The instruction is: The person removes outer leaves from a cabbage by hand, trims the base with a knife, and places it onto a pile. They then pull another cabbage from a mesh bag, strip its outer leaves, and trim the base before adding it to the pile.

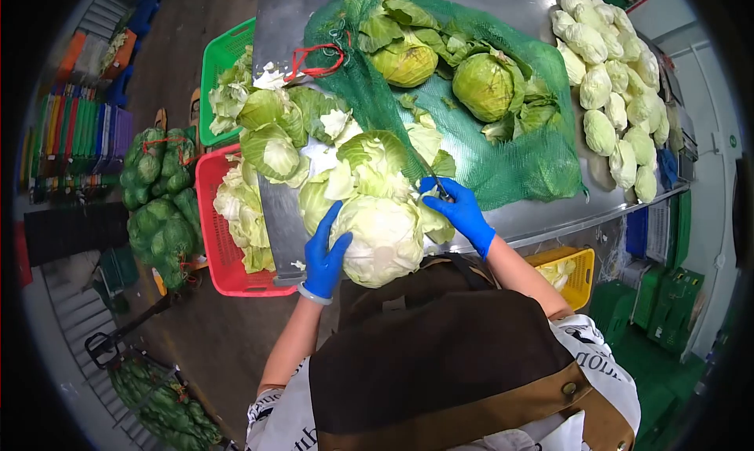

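A pale, peeled cabbage (383,241) rests at the near edge of the metal table (287,215). My left hand (323,255), in a blue glove, lies against its left side with thumb and fingers apart. To the right of the cabbage, my gloved right hand (462,211) is closed around a knife (434,176), whose blade points up and left. Loose outer leaves (375,157) lie just beyond the cabbage. Farther back, a green mesh bag (503,184) holds or lies under greener cabbages (483,86).
Many pale trimmed cabbages (616,98) are piled at the right. Red (216,255) and green (212,66) crates with leaves stand along the left edge. A yellow crate (581,282) is below right. Filled mesh bags (161,227) sit on the floor at left.
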`<state>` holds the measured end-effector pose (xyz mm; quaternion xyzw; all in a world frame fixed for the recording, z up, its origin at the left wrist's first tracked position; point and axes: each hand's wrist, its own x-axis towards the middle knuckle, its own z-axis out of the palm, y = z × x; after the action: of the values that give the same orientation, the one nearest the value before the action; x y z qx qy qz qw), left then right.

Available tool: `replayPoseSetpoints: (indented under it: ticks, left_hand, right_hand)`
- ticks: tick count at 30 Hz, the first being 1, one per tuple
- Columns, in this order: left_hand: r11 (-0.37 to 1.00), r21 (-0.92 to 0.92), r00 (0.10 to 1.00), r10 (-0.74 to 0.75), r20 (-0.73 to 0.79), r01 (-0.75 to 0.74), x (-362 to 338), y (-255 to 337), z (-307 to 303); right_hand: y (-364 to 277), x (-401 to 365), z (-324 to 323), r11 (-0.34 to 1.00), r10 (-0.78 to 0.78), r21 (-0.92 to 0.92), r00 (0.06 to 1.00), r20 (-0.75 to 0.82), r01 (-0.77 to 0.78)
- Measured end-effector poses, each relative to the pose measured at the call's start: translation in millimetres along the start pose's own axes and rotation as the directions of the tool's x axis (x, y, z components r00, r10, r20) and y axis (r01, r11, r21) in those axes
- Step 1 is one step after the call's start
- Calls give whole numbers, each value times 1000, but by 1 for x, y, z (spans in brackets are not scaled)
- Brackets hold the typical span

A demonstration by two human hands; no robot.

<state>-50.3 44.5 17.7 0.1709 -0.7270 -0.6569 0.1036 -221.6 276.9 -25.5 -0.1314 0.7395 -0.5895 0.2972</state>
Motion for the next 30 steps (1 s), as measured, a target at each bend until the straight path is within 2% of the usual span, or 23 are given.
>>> replayPoseSetpoints:
  ticks: [1, 2, 3, 4, 5, 8, 9, 12, 13, 16, 17, 19, 20, 22, 24, 25, 26, 27, 28, 29, 30]
  left_hand:
    - [997, 66, 999, 28, -20, -27, 2, 3, 2]
    - [990, 132, 998, 60, -35, -55, 5, 6, 3]
    - [960, 242, 987, 154, -49, -138, 8, 6, 5]
    - [947, 272, 983, 183, -24, -170, 9, 9, 5]
    - [932, 302, 977, 211, -3, -200, 11, 13, 6]
    - [911, 351, 975, 220, 36, -219, 11, 26, 3]
    - [908, 362, 977, 208, 48, -211, 10, 30, 2]
    - [895, 369, 967, 245, 66, -251, 10, 40, 0]
    - [924, 326, 979, 202, 33, -202, 9, 35, -2]
    - [979, 194, 996, 76, -45, -66, 3, 22, -9]
    - [987, 157, 997, 47, -65, -36, 4, 21, -9]
    - [992, 123, 999, -15, -45, 20, 5, 22, -13]
    - [998, 21, 998, -55, -43, 56, 7, 31, -13]
    - [977, -180, 992, -123, -31, 115, 15, 55, -9]
    - [997, 12, 997, -79, 0, 79, 18, 57, 2]
    - [988, 138, 997, -67, 33, 62, 18, 49, 2]
    - [981, 191, 998, -49, 34, 42, 19, 50, 1]
    - [980, 196, 999, -35, 39, 27, 21, 49, 0]
    - [991, 123, 997, -52, 62, 44, 21, 49, 0]
    - [993, 75, 992, -102, 79, 96, 22, 48, -1]
    - [989, 17, 984, -146, 106, 145, 23, 48, -2]
  right_hand:
    - [-17, 0, -1, 991, 74, 98, 985, 153, -90]
    - [-21, 5, 3, 1000, -9, 25, 974, 228, 4]
    - [-25, 9, 8, 994, -85, -39, 949, 305, 102]
    - [-31, 13, 11, 974, -152, -97, 911, 384, 203]
    - [-49, 15, 6, 993, 95, -114, 856, 508, -43]
    - [-47, 24, 2, 940, 329, -151, 692, 643, -306]
    - [-41, 22, 5, 979, 171, -19, 760, 627, -204]
    - [-34, 21, 4, 967, 240, -89, 738, 630, -239]
    - [-15, 23, 4, 961, 270, -125, 735, 622, -248]
    - [-9, 17, 4, 966, 242, -67, 774, 585, -251]
    - [-9, 15, 8, 970, 124, 92, 781, 613, -226]
    - [-14, 14, 7, 960, 111, 134, 772, 626, -247]
    - [-16, 13, 5, 954, 106, 154, 768, 632, -258]
    - [-20, 14, 0, 969, 194, -2, 761, 619, -246]
    - [-30, 16, 2, 960, 277, -197, 762, 586, -198]
    - [-21, 15, 2, 977, 211, -100, 771, 601, -189]
    - [-14, 17, 3, 996, 85, -33, 777, 624, -82]
    - [-16, 16, 1, 992, 105, -11, 766, 634, -127]
    - [-10, 17, -3, 980, 177, -45, 737, 652, -196]
    - [-24, 10, 0, 951, 169, 90, 743, 648, -295]
    - [-23, 8, -1, 944, 212, 66, 746, 632, -324]
